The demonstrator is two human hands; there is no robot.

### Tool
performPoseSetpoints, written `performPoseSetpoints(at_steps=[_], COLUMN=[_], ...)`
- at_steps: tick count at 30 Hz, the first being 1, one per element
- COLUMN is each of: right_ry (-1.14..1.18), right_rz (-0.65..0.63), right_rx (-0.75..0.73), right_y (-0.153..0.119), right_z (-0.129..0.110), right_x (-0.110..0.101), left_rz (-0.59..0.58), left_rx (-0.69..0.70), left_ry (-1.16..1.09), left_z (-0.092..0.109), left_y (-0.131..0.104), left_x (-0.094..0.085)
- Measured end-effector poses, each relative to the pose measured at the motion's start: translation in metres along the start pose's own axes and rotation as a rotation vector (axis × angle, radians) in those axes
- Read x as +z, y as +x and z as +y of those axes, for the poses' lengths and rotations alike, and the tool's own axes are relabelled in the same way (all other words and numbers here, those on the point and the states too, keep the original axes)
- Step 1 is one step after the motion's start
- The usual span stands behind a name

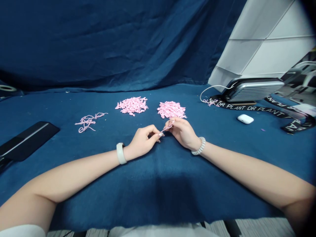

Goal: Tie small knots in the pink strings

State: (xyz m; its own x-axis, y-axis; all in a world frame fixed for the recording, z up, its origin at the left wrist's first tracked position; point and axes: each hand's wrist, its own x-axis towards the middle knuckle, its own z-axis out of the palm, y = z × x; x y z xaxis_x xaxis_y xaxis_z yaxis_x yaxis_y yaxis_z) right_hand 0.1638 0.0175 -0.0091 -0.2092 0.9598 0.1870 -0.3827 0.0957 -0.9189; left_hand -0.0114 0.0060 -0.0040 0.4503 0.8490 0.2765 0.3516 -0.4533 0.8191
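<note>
Between my two hands runs a thin pink strand (168, 127), which looks like yarn or cord. My left hand (143, 140) pinches its near end between thumb and fingertips. The fingers of my right hand (182, 131) are closed on the other end, where a small loop shows. Just beyond my right hand lies a pile of small pink twisted pieces (171, 109), and a similar pink pile (132, 105) sits to its left. Some loose pink strands (87, 122) lie tangled farther left on the blue cloth.
At the left is a black flat object with a pale stripe (27, 140). On the right stand a silver ribbed case (255, 90) with a white cable, a black lettered strap (249, 108) and a white earbud case (245, 118). Blue cloth (103, 184) covers the table.
</note>
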Motion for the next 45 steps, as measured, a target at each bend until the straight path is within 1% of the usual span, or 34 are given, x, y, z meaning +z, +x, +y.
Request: performPoseSetpoints(at_steps=[5,8,12,14,15,19,22,24,26,29,31,33,35,39,42,45], right_ry=[0.089,0.114,0.086,0.098,0.118,0.216,0.223,0.217,0.205,0.216,0.247,0.300,0.385,0.464,0.455,0.447], right_rz=[-0.023,0.007,0.055,0.036,0.025,-0.008,-0.058,-0.077,-0.056,-0.039,0.007,0.021,-0.007,-0.130,-0.122,-0.103], right_rx=[0.083,0.126,0.178,0.216,0.233,0.271,0.257,0.255,0.259,0.230,0.250,0.288,0.307,0.381,0.436,0.443], right_y=[0.005,0.006,0.004,0.003,0.003,-0.003,-0.018,-0.031,-0.042,-0.049,-0.047,-0.043,-0.040,-0.041,-0.045,-0.046], right_z=[-0.002,-0.001,-0.004,-0.007,-0.010,-0.030,-0.045,-0.048,-0.043,-0.030,-0.022,-0.016,-0.013,-0.009,-0.006,-0.005], right_x=[-0.004,-0.004,-0.003,-0.001,0.000,0.011,0.025,0.033,0.038,0.037,0.032,0.028,0.025,0.025,0.027,0.028], left_rz=[0.008,0.025,0.122,0.135,0.128,0.093,0.067,0.056,0.066,0.085,0.061,0.006,-0.036,-0.059,-0.113,-0.146], left_rx=[-0.065,-0.069,0.071,0.120,0.122,0.054,-0.010,-0.062,-0.126,-0.220,-0.261,-0.281,-0.288,-0.297,-0.300,-0.314], left_ry=[-0.072,-0.100,-0.122,-0.126,-0.133,-0.201,-0.252,-0.273,-0.299,-0.355,-0.379,-0.375,-0.372,-0.380,-0.353,-0.349], left_z=[0.004,0.005,0.004,0.004,0.004,0.010,0.016,0.020,0.022,0.021,0.020,0.018,0.016,0.016,0.017,0.018], left_y=[0.003,0.001,-0.004,-0.006,-0.006,-0.007,-0.012,-0.019,-0.028,-0.037,-0.041,-0.041,-0.041,-0.041,-0.041,-0.042], left_x=[-0.002,-0.002,-0.002,-0.002,-0.002,-0.005,-0.011,-0.014,-0.015,-0.013,-0.009,-0.006,-0.004,-0.004,-0.005,-0.004])
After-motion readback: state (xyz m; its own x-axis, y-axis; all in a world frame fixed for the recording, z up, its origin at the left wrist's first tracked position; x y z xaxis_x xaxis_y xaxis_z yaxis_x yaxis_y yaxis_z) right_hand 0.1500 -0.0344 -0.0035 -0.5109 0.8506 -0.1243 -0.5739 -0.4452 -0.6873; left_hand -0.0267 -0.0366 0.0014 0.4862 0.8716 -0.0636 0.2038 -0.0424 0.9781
